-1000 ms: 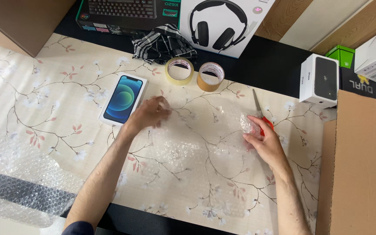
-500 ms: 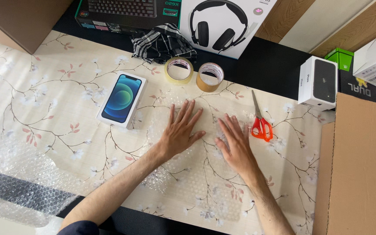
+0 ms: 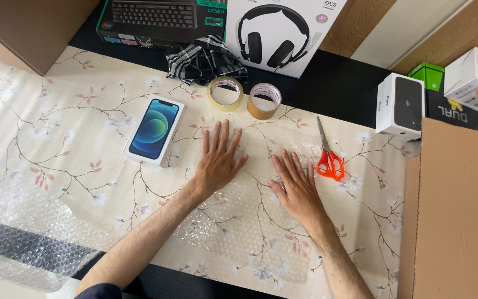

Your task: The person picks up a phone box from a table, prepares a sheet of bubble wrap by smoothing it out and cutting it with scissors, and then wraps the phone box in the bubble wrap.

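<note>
My left hand and my right hand lie flat, fingers spread, side by side on a clear sheet of bubble wrap spread over the flowered tablecloth. Neither hand holds anything. A white phone box with a blue picture lies just left of my left hand. Orange-handled scissors lie shut just right of my right hand.
Two tape rolls, clear and brown, sit beyond the hands. A headset box, keyboard box and checked cloth line the back. An open cardboard box stands right; small boxes behind it. More bubble wrap lies left.
Both hands have come from the sheet's outer parts to its middle and flattened on it. The right hand has left the scissors, which now lie free on the table.
</note>
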